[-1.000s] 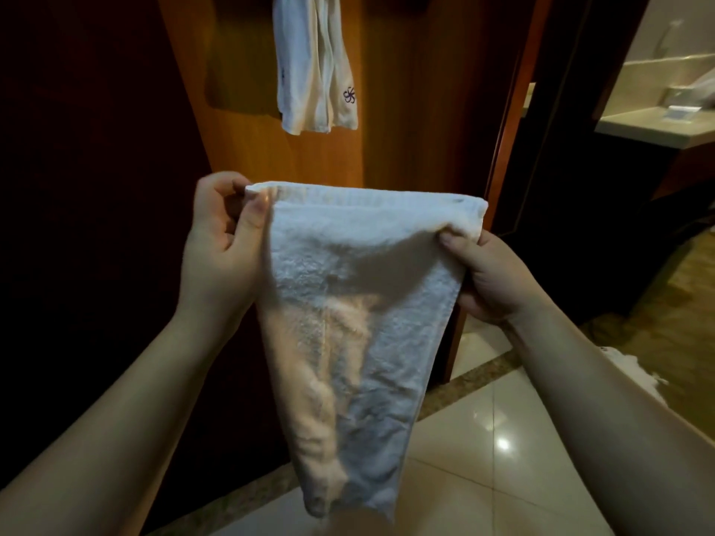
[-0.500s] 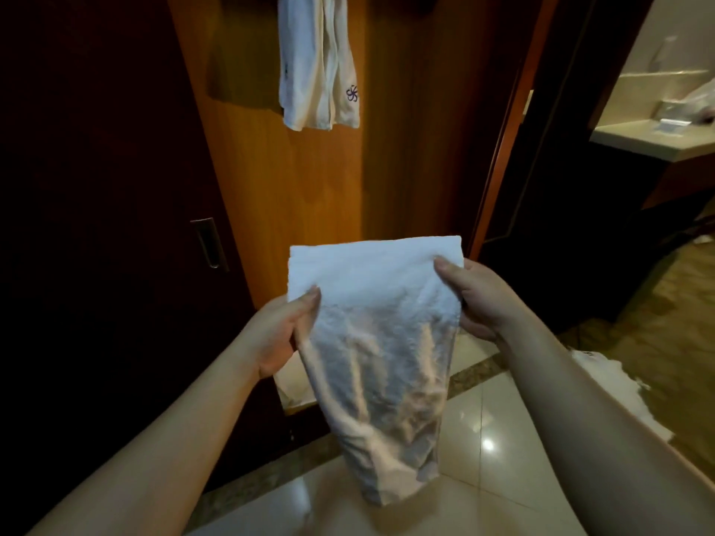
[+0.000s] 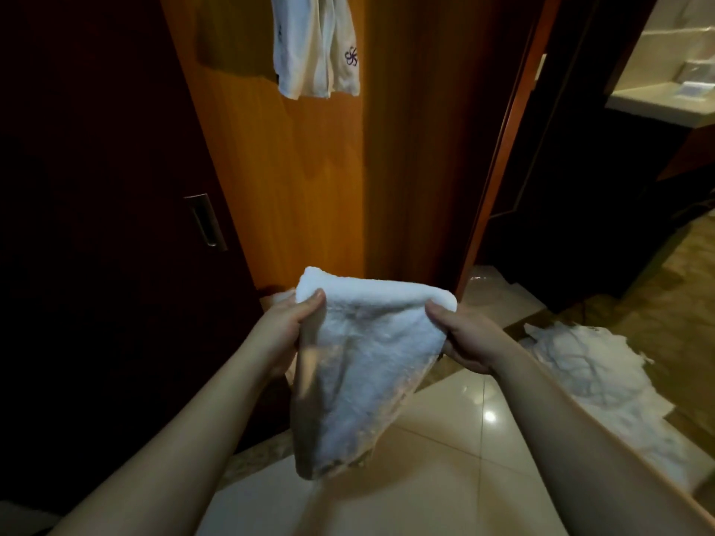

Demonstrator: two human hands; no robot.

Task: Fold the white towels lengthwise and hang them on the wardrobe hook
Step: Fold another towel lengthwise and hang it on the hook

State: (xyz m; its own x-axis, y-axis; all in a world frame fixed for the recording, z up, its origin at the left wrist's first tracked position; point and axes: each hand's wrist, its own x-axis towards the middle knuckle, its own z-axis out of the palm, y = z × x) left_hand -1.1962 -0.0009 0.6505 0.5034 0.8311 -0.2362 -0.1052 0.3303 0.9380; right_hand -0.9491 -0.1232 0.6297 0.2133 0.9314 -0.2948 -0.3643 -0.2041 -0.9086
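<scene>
The left hand [image 3: 288, 328] is pinching the upper left corner of a folded white towel [image 3: 363, 365], thumb lying across the near face of the cloth and the other fingers tucked behind it out of sight. The right hand [image 3: 462, 336] is gripping the opposite upper corner in the same way, thumb on the front and fingers curled round the back edge. Between the two hands the towel's thick folded top edge is stretching almost level, and below them the cloth is hanging down and narrowing toward a rumpled lower end above the glossy tiled floor [image 3: 445, 439]. Both bare forearms are reaching in from the bottom of the view. Well above the hands, another white towel [image 3: 313, 48] with a small dark embroidered emblem is hanging against the orange wooden wardrobe panel [image 3: 301, 179]; its top is running out of the frame, so what it is hanging from cannot be seen. To the left of the left hand, a dark door with a recessed metal handle [image 3: 205, 222] is standing in shadow. To the right of the right hand and lower, a crumpled heap of white cloth [image 3: 592, 377] is lying on the floor. Far up to the right, a pale table [image 3: 657, 104] is showing through a doorway.
</scene>
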